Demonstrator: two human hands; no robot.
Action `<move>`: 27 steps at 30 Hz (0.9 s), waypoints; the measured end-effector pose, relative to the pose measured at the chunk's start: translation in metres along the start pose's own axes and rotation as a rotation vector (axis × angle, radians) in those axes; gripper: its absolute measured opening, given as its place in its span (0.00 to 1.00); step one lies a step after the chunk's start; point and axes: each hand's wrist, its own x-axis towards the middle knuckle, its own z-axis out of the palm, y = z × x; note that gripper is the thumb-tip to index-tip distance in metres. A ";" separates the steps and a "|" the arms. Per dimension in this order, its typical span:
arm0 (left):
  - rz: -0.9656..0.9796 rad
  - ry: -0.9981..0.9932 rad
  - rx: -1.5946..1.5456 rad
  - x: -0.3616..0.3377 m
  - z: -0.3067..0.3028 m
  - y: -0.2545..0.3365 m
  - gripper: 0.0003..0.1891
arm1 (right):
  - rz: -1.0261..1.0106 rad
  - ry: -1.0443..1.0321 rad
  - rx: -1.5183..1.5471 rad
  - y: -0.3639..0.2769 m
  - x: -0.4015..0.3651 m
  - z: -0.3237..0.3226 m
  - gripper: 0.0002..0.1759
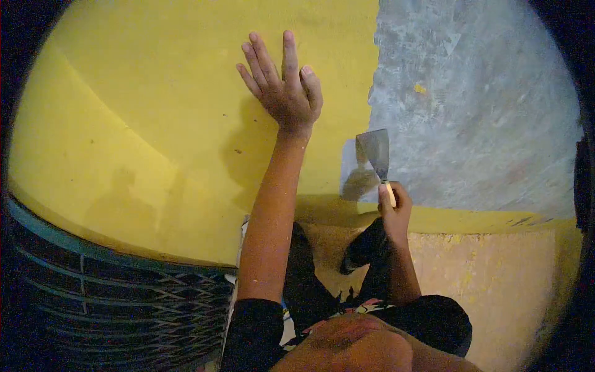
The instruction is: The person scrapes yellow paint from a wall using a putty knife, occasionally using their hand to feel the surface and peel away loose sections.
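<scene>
My left hand is spread with its fingers apart against the yellow wall, and its shadow falls to the left. Lower and to the right, my right hand grips the pale handle of a putty knife. The blade points upward and overlaps the edge between the yellow paint and a bare grey patch in this view. A small bluish-grey area shows on the yellow just left of the blade. One yellow fleck sits on the grey surface.
A dark metal lattice grille stands at the lower left. My legs in dark trousers are below my hands. A light, speckled surface with yellow bits lies at the lower right.
</scene>
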 end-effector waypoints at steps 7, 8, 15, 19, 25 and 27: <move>0.014 0.007 0.002 0.001 0.001 0.001 0.30 | 0.086 -0.023 0.013 0.012 -0.013 0.006 0.11; 0.011 0.006 0.001 0.000 0.001 0.001 0.30 | 0.089 -0.021 0.014 0.016 -0.015 0.008 0.11; 0.029 0.032 -0.014 0.002 0.003 0.002 0.30 | -0.119 0.047 -0.080 -0.027 0.012 0.028 0.14; 0.017 0.032 -0.002 0.001 0.001 0.004 0.30 | -0.211 0.138 -0.025 0.000 -0.002 0.040 0.15; 0.014 0.022 -0.004 0.003 0.001 0.004 0.30 | 0.068 0.117 -0.006 0.016 -0.029 0.043 0.16; 0.001 0.020 -0.007 0.000 0.000 0.005 0.30 | 0.066 0.104 -0.054 0.007 -0.030 0.047 0.16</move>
